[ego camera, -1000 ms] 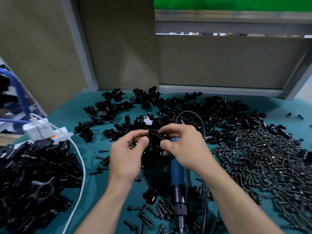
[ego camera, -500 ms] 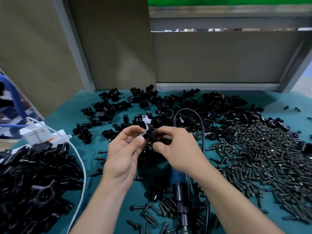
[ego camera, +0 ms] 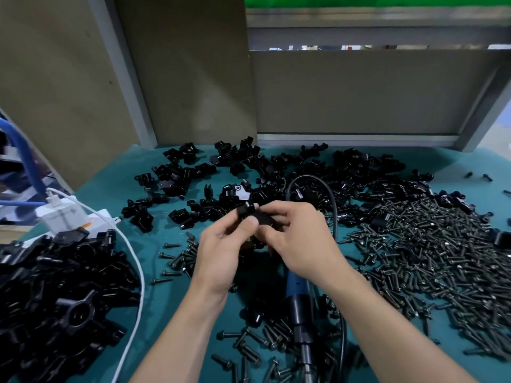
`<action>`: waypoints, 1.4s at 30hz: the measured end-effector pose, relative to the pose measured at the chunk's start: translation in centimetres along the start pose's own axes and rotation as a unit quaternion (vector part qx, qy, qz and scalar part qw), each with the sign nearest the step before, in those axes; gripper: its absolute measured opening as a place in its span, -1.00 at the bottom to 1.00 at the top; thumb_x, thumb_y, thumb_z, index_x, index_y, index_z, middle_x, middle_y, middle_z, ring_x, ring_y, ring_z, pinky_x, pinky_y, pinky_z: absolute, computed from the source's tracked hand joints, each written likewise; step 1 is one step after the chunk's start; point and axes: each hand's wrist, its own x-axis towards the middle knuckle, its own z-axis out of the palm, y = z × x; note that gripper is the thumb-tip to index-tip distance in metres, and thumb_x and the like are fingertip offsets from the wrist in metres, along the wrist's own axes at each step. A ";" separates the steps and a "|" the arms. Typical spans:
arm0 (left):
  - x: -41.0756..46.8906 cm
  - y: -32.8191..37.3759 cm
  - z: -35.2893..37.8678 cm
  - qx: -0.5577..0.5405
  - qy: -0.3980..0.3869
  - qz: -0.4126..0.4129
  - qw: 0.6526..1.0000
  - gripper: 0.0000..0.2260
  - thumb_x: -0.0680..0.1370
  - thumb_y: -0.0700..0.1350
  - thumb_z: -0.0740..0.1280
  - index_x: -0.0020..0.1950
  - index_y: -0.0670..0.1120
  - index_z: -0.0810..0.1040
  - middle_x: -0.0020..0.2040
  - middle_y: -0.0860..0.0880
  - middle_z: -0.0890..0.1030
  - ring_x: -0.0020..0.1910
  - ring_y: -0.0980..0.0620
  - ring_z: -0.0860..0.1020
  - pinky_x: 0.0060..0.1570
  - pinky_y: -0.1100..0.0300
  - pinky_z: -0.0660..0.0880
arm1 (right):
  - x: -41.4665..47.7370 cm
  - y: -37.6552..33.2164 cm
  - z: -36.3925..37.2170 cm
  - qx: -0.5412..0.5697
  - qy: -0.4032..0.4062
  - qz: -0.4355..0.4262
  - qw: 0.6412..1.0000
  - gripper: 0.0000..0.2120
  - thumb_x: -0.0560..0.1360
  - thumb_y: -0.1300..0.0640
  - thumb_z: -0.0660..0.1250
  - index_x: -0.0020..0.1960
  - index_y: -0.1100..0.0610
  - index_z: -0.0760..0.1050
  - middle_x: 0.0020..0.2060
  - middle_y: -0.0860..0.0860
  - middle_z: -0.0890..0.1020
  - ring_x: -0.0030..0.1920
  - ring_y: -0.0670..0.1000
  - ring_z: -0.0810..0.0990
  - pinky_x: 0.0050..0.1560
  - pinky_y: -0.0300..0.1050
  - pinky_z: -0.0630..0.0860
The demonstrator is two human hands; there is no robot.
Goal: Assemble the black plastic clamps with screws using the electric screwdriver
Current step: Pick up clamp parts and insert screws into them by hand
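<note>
Over the last second the black plastic clamp [ego camera: 249, 214] has only been turned, staying pinched at frame centre by the curled fingers of the left hand [ego camera: 221, 252] and right hand [ego camera: 301, 239], while the electric screwdriver [ego camera: 300, 302] lies ungripped on the table [ego camera: 160, 299] at lower centre, so screw-driving evidently remains pending.

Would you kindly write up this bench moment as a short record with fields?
Left hand: pinches the black clamp piece
Right hand: pinches the same piece from the other side
Electric screwdriver: lies on the teal mat, ungripped, partly behind the right hand
Screws: large heap at right
Loose clamp parts: scattered at the far side
Black parts pile: at left, beside the white cable
</note>
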 end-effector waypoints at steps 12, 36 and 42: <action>1.4 1.3 -3.4 -0.335 0.225 -0.113 0.908 -0.80 0.72 -0.26 0.19 0.12 -0.14 0.62 0.12 -0.16 0.68 -0.01 -0.03 0.67 -0.15 0.19 0.67 | 0.1 -1.3 -1.9 -0.441 -0.030 -0.005 0.897 -0.84 0.55 0.15 0.35 -0.01 -0.07 0.66 -0.11 -0.07 0.67 -0.03 0.01 0.51 0.55 0.00 0.22; 0.7 -0.8 -1.0 0.056 0.069 -0.020 0.996 -0.65 0.58 -0.38 0.36 -0.18 0.07 0.65 -0.25 0.10 0.63 -0.26 0.16 0.56 -0.29 0.25 0.54 | 0.8 -0.2 -3.5 0.168 -0.097 0.061 0.979 -0.74 0.71 0.29 0.19 0.05 0.20 0.66 -0.30 0.10 0.69 -0.34 0.01 0.60 -0.17 -0.19 0.57; -0.2 -0.1 0.1 0.054 -0.051 0.008 0.997 -0.82 0.36 -0.27 0.33 -0.20 0.00 0.62 -0.24 -0.05 0.65 -0.28 0.08 0.51 -0.36 0.25 0.43 | 0.5 -0.4 -2.8 0.241 -0.154 0.063 0.956 -0.81 0.71 0.33 0.18 0.14 0.31 0.57 -0.26 0.18 0.63 -0.27 0.13 0.52 -0.23 -0.17 0.53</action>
